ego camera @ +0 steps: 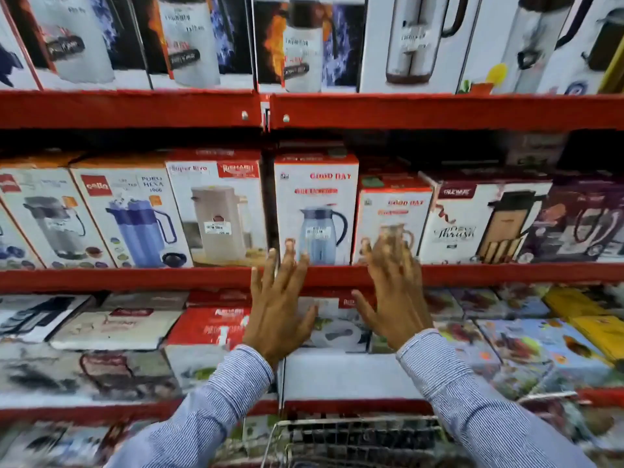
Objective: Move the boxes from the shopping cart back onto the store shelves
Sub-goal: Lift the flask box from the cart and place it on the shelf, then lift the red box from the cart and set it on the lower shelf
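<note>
Both my hands are raised in front of the red store shelves [135, 276]. My left hand [278, 298] has its fingers spread, and its fingertips overlap the bottom of a white "Good Day" box [315, 204] with a blue jug picture. My right hand [393, 292] is also spread and blurred, in front of a shorter "Good Day" box [393, 211]. Neither hand holds anything. A white and red box [337, 329] lies on the shelf below, between my wrists. The wire shopping cart [354, 437] shows at the bottom centre; what it holds cannot be made out.
Jug and flask boxes fill the middle shelf on both sides, among them a box with a blue bottle [135, 214] and a box with a black flask [483, 221]. Tall boxes line the top shelf [439, 111]. Flat boxes lie stacked on the lower shelf.
</note>
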